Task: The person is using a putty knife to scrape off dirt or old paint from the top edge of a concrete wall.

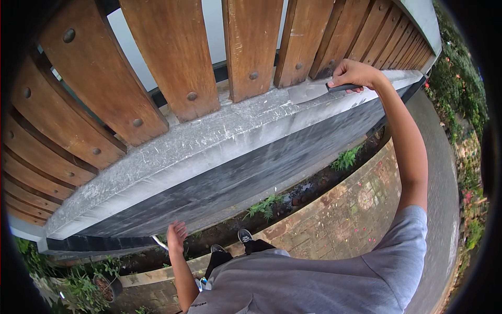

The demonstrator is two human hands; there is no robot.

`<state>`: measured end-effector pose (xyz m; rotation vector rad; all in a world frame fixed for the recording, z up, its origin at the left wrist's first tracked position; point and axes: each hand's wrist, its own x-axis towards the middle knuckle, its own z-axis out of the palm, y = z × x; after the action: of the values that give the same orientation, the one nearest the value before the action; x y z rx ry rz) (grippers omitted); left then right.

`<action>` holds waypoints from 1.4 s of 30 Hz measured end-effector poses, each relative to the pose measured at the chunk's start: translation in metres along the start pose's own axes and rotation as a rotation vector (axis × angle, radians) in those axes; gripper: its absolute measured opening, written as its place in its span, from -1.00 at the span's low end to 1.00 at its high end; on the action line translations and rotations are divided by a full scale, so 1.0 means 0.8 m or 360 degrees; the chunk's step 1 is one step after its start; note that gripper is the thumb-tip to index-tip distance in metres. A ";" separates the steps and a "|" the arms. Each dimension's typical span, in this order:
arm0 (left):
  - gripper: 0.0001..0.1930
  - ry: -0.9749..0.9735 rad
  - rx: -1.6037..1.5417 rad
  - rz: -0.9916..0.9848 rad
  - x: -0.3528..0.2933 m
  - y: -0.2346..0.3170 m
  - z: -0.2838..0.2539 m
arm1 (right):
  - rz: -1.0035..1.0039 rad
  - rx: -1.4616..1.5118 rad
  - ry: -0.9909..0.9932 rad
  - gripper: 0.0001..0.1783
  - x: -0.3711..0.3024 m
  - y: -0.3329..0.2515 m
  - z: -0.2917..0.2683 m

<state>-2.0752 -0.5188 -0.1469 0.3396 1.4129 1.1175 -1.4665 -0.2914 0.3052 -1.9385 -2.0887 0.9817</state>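
My right hand (pixel 353 76) grips the black handle of a putty knife (pixel 308 93), its fingers wrapped round it. The wide metal blade points left and lies along the top of the grey concrete ledge (pixel 209 125), close below the wooden slats. Pale scratches and flaked patches mark the ledge's surface. My left hand (pixel 177 235) hangs low at the left, in front of the dark wall, with its fingers stretched out and nothing in them. I cannot tell whether it touches the wall.
Brown wooden fence slats (pixel 253 52) with round bolts rise behind the ledge. Below it runs a dark wall (pixel 251 162), then a narrow gutter with ferns (pixel 265 207). I stand beside brick paving (pixel 334 220). A potted plant (pixel 104 288) is at lower left; bushes (pixel 463 94) line the right.
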 end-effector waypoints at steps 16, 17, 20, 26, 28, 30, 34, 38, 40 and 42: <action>-0.41 0.0552 0.0056 -0.0945 -0.011 -0.244 -0.275 | -0.0110 -0.1520 0.0919 -0.28 0.026 -0.034 0.077; -0.41 0.0549 0.0112 -0.1044 -0.016 -0.247 -0.289 | -0.0292 -0.1472 0.0959 -0.30 0.033 -0.043 0.098; -0.34 0.0496 0.0153 -0.1182 -0.013 -0.243 -0.314 | -0.0598 -0.1377 0.0995 -0.33 0.029 -0.078 0.145; -0.46 0.0382 0.0173 -0.0650 0.015 -0.206 -0.335 | -0.0547 -0.1271 0.1151 -0.40 -0.011 -0.064 0.119; -0.48 0.0358 0.0238 -0.0714 0.037 -0.187 -0.353 | -0.0237 -0.1543 0.1178 -0.37 -0.008 -0.056 0.118; -0.49 0.0268 0.0422 -0.0667 0.061 -0.167 -0.354 | -0.0202 -0.1453 0.1230 -0.35 -0.006 -0.046 0.134; -0.50 0.0325 0.0380 -0.0668 0.079 -0.148 -0.401 | -0.0472 -0.1280 0.1131 -0.34 0.026 -0.161 0.247; -0.50 0.0255 0.0363 -0.0712 0.091 -0.146 -0.416 | -0.0628 -0.1413 0.1290 -0.37 -0.029 -0.215 0.273; -0.50 0.0205 0.0360 -0.0679 0.089 -0.146 -0.425 | -0.0405 -0.1370 0.1394 -0.38 -0.069 -0.199 0.243; -0.49 0.0154 0.0357 -0.0643 0.088 -0.154 -0.427 | -0.0100 -0.1388 0.1406 -0.37 -0.092 -0.166 0.202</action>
<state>-2.3431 -0.6662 -0.3553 0.1482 1.6105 0.6553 -1.6479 -0.4147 0.2737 -1.9735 -2.0500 -0.8519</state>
